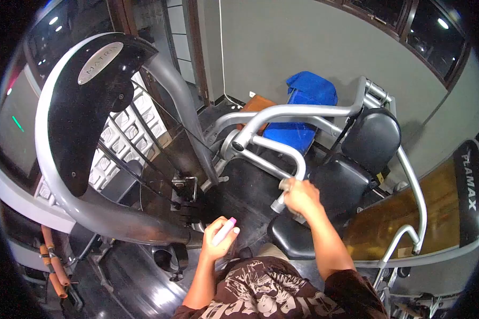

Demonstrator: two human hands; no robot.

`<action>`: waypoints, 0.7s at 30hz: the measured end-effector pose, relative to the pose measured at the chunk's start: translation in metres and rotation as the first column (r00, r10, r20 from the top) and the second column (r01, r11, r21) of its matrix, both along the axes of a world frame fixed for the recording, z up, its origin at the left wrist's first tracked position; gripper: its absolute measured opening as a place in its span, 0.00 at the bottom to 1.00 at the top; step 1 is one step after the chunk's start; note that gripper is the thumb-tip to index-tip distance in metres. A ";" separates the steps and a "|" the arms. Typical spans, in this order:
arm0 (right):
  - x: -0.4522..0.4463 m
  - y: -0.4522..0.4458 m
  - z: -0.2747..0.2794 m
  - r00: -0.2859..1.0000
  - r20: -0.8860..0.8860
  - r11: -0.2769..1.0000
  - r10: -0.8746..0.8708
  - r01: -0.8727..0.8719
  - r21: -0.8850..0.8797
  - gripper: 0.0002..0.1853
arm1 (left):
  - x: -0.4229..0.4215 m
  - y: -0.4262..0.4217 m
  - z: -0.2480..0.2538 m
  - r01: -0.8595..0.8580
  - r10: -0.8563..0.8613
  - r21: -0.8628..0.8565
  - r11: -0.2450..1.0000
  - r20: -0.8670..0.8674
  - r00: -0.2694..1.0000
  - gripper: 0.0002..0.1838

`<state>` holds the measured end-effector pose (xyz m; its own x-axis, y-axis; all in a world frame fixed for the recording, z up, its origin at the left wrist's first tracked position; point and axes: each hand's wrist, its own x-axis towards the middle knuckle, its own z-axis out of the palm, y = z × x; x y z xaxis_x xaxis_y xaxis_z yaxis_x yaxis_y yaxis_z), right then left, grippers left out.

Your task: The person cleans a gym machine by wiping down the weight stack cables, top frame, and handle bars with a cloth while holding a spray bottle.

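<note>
My left hand [218,239] is closed round a small white bottle [224,232] with a pink top, held in front of my body. My right hand [302,196] is closed at the lower end of a silver machine handle [298,165]; a greyish, blurred thing [286,185], perhaps a cloth, shows at its fingers. Just below that hand is the handle's end [277,205]. Behind and to the right stand the black seat pad [343,183] and backrest [371,135] of the machine.
A large weight-stack frame [72,122] rises at the left. Blue cloth [310,90] lies by the grey wall [282,42]. A brown-panelled machine [410,218] stands at the right. Orange-padded bars [53,271] are at the lower left.
</note>
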<state>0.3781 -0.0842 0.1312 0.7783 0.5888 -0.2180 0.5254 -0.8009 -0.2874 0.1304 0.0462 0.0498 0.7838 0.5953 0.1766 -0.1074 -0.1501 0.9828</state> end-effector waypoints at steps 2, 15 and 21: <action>-0.016 0.002 -0.013 0.984 -0.161 0.996 0.073 -0.082 -0.047 0.19 | -0.005 0.000 -0.007 -0.002 0.002 0.000 1.000 0.014 1.000 0.07; -0.030 -0.014 -0.008 0.997 0.013 0.994 0.082 -0.082 0.076 0.17 | -0.017 0.004 -0.007 -0.017 0.018 -0.017 1.000 0.048 0.999 0.06; 0.015 -0.021 -0.014 0.975 -0.220 0.857 -0.028 0.137 0.496 0.19 | -0.017 0.002 -0.022 0.020 -0.019 -0.024 1.000 0.042 0.999 0.06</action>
